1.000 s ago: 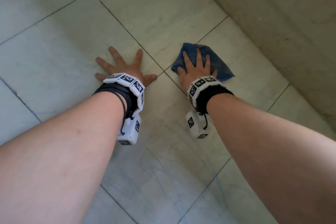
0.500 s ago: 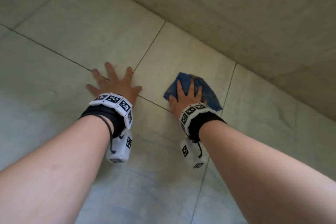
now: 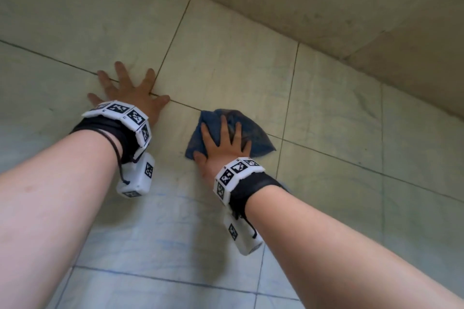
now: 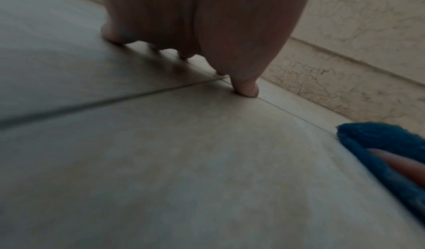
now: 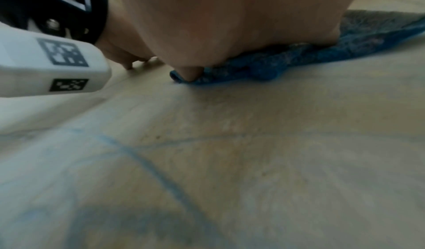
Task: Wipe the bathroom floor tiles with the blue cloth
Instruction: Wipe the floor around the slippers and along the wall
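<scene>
My right hand lies flat, fingers spread, pressing the cloth onto the floor tiles near the wall. Left hand braces, splayed. Best: even pressure, overlapping strokes.

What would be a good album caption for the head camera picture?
Right hand presses a blue cloth flat on the floor tiles while the left hand braces, fingers spread.

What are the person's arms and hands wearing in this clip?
Both forearms are bare, no sleeves or gloves. Each wrist has a black strap with a dangling cord, a band of white square plates printed with black-and-white markers, and a white marked camera box hanging underneath. The right band matches.
</scene>
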The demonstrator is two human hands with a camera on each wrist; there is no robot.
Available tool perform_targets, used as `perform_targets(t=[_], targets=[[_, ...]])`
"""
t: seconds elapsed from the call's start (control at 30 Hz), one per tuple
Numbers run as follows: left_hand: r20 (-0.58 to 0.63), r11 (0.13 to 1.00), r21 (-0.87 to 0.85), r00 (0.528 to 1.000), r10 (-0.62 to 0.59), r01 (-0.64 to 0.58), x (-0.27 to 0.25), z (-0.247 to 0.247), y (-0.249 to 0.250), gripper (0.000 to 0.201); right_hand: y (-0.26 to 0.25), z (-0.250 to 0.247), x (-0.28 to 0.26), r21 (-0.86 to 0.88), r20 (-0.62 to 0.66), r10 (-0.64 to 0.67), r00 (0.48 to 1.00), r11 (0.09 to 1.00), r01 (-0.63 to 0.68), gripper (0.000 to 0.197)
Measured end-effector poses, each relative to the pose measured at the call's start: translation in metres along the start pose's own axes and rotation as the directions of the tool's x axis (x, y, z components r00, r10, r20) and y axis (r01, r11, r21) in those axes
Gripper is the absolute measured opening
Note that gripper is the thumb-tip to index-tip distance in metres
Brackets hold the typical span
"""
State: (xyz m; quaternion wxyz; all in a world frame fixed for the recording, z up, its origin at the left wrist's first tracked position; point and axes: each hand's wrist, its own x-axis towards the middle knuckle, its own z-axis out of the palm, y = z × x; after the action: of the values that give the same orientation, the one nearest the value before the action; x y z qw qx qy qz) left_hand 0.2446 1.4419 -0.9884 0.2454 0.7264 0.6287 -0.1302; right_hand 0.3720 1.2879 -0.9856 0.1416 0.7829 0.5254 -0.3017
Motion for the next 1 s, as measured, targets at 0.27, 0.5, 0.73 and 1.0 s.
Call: perform_targets(t=[0.27,0.5,0.73,1.0], targets=[[0.023,0.999,0.026,0.999,-0.024,0.024,-0.014,0.007,-0.024,0.068,0.001,-0.008,-0.001,-0.035,0.034,-0.039,0.999,0.999,0.040,0.067],[-0.008,0.995,0.017,0.995,-0.099,0.099,-0.047,0.017,-0.047,0.065,-0.008,-0.012,0.010,-0.036,-0.016,-0.087,0.996,0.996,0.086,0.067],[0.004,0.987,-0.007,0.987,-0.158,0.158,-0.079,0.027,-0.050,0.064,-0.013,0.006,-0.017,-0.111,0.071,-0.317,0.946,0.940,0.323,0.066],[-0.011,0.987,-0.034,0.987,-0.160,0.160,-0.087,0.034,-0.045,0.064,0.022,-0.016,0.002,-0.084,0.006,-0.133,0.991,0.988,0.133,0.061]])
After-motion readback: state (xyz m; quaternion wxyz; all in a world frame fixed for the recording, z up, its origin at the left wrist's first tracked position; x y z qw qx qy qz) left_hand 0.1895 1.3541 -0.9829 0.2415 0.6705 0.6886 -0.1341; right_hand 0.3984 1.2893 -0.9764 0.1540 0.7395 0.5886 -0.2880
